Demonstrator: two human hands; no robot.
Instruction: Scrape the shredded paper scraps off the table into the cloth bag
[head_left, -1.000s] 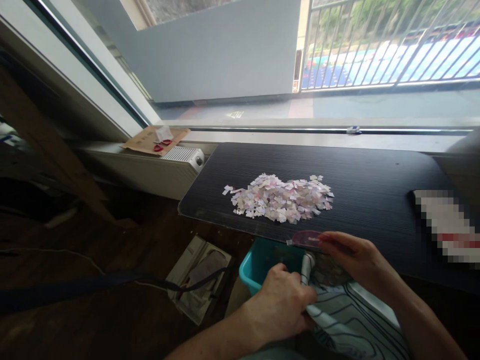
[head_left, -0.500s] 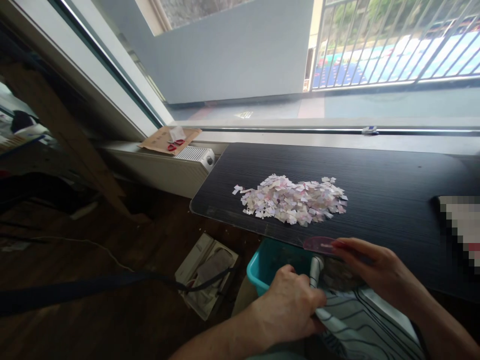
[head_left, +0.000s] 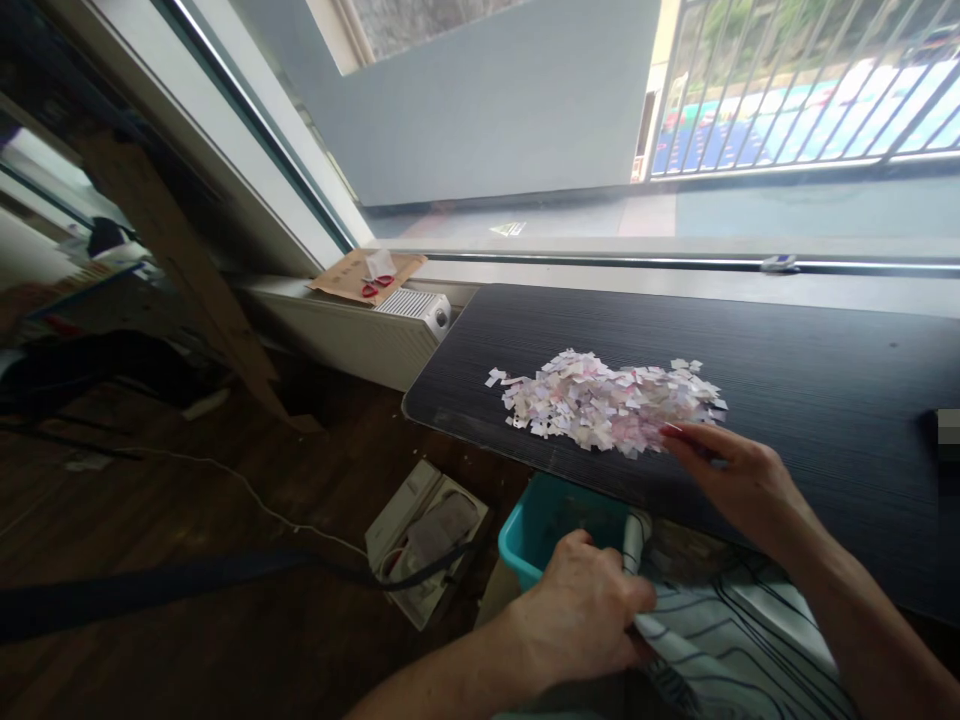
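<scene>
My left hand (head_left: 585, 605) is closed around the rolled edge of a pale cloth bag with dark stripes (head_left: 739, 625), whose mouth lies below the table edge. Paper-like bits are dimly visible inside it. Between the thumb and fingers of my right hand (head_left: 739, 485) is a thin, see-through pink plastic sheet (head_left: 649, 428), held over the near right side of a heap of small paper scraps (head_left: 585, 395). The scraps, white and pinkish, lie on the black table (head_left: 810, 370). A teal plastic bin (head_left: 516, 548) stands beside my left hand, under the table's edge.
Red-handled scissors (head_left: 377, 286) rest on a brown envelope (head_left: 337, 279) on the sill, beside a white radiator (head_left: 420, 310). An open box (head_left: 401, 505) sits on the dark floor. A strap (head_left: 225, 575) and a thin cable (head_left: 277, 510) cross the lower left.
My right hand has moved forward from the table's near edge to the scraps, taking the pink sheet with it. My left hand keeps its hold on the bag. The view has shifted slightly left.
</scene>
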